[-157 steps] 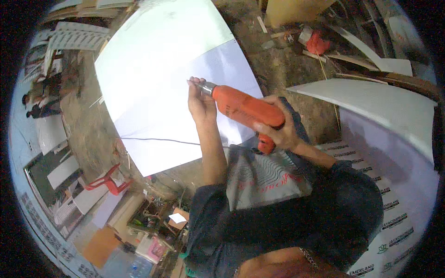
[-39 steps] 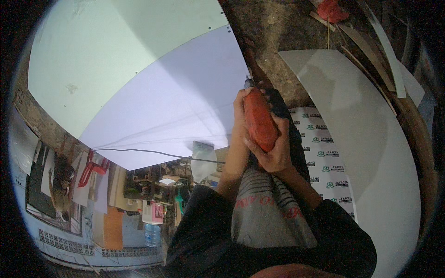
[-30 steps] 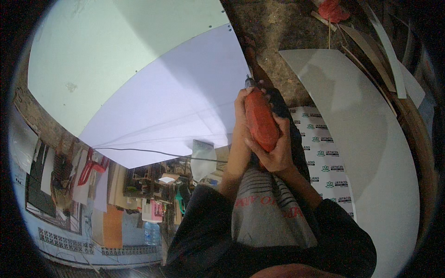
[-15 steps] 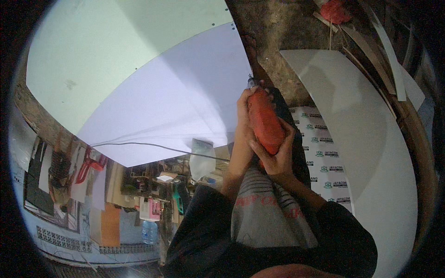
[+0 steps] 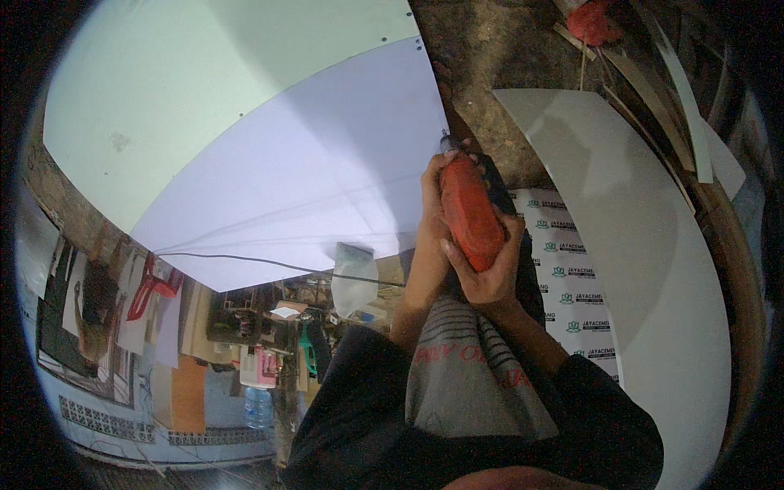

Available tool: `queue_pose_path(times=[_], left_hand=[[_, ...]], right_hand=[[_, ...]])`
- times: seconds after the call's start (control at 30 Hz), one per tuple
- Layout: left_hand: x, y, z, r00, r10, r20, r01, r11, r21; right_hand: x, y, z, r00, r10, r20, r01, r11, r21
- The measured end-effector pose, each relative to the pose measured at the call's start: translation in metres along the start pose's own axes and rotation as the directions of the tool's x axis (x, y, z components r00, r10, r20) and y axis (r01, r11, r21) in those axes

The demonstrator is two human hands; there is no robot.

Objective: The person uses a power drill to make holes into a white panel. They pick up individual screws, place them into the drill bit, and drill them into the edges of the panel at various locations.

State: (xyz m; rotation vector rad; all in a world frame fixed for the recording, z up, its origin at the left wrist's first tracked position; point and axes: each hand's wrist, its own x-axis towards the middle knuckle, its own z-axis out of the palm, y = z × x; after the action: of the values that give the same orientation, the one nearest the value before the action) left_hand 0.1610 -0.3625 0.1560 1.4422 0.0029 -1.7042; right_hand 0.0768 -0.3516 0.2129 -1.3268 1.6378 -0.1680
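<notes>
The orange drill (image 5: 471, 214) is pressing its tip against the right edge of the white panel (image 5: 310, 180), held steadier than a moment ago. The right hand (image 5: 490, 273) is wrapping its grip closed around the body; the left hand (image 5: 433, 192) is bracing beside the nose.

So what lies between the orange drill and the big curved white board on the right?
In the head view, a strip of white sheeting printed with green logos lies between the orange drill and the curved white board. The right hand grips the drill.
</notes>
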Motion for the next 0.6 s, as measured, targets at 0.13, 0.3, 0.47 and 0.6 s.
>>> queue_pose_path(times=[0.13,0.3,0.47,0.6], left_hand=[[0.010,-0.008,-0.003,0.986,0.104,0.132,-0.082,0.984,-0.157],[0.014,-0.012,-0.003,0.985,0.118,0.122,-0.102,0.986,-0.130],[0.015,-0.010,-0.001,0.985,0.127,0.119,-0.113,0.987,-0.113],[0.014,-0.010,0.000,0.984,0.131,0.121,-0.119,0.988,-0.104]], right_hand=[[0.002,0.000,0.000,1.000,-0.018,-0.016,0.017,0.999,-0.034],[0.007,-0.001,-0.002,0.996,0.092,-0.014,-0.092,0.995,0.028],[0.012,-0.003,-0.003,0.997,0.080,-0.021,-0.081,0.997,-0.021],[0.015,-0.005,-0.006,0.997,0.076,0.012,-0.076,0.996,-0.049]])
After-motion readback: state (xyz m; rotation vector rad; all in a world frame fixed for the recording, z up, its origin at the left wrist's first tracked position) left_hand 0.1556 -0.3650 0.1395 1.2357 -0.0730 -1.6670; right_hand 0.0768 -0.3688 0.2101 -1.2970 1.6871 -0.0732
